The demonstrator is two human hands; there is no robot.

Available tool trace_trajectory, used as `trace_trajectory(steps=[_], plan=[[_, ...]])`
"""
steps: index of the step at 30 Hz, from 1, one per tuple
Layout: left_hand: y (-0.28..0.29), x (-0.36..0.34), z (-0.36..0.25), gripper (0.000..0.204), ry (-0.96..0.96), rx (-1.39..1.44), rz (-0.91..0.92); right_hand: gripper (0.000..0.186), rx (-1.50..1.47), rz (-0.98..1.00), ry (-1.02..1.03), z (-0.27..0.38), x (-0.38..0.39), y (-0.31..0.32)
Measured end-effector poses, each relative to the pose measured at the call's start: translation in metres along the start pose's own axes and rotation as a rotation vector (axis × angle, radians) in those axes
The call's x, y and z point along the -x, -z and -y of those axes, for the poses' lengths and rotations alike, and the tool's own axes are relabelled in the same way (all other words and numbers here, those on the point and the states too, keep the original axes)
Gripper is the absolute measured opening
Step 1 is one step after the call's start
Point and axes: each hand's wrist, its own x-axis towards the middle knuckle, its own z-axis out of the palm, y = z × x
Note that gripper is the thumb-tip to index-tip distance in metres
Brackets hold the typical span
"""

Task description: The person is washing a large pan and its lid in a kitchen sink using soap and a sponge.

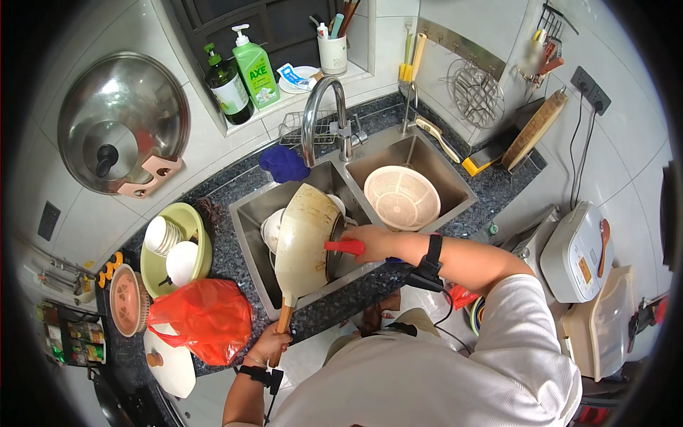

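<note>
My left hand grips the wooden handle of a cream pan, which is tilted on its side over the left sink basin, its stained outside facing up. My right hand is at the pan's right side, closed on a red object that touches or nearly touches the pan; exactly what it is, I cannot tell. White dishes lie partly hidden in the basin under the pan. A chrome faucet arches over the sink, and a blue cloth sits on its back left edge.
The right basin holds a beige colander. Left on the counter are a green basin with bowls, a red plastic bag, a pink basket and a white lid. A rice cooker stands at the right. Bottles line the windowsill.
</note>
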Motion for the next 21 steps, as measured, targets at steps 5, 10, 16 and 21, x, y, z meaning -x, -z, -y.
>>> trace_trajectory(steps=[5, 10, 16, 21], plan=[[0.001, 0.001, 0.001, 0.02, 0.022, 0.034, 0.001, 0.036, 0.039, 0.045, -0.106, 0.014, 0.003, -0.004], [0.004, -0.001, 0.001, 0.02, 0.025, 0.102, 0.045, 0.034, 0.042, -0.1, -0.037, 0.012, 0.0, -0.005], [0.004, -0.003, -0.002, 0.02, 0.001, 0.041, 0.041, 0.043, -0.125, -0.261, -0.028, 0.002, -0.02, 0.024], [0.002, -0.004, -0.004, 0.02, -0.009, 0.005, 0.031, 0.057, -0.01, -0.137, -0.038, 0.0, -0.02, 0.041]])
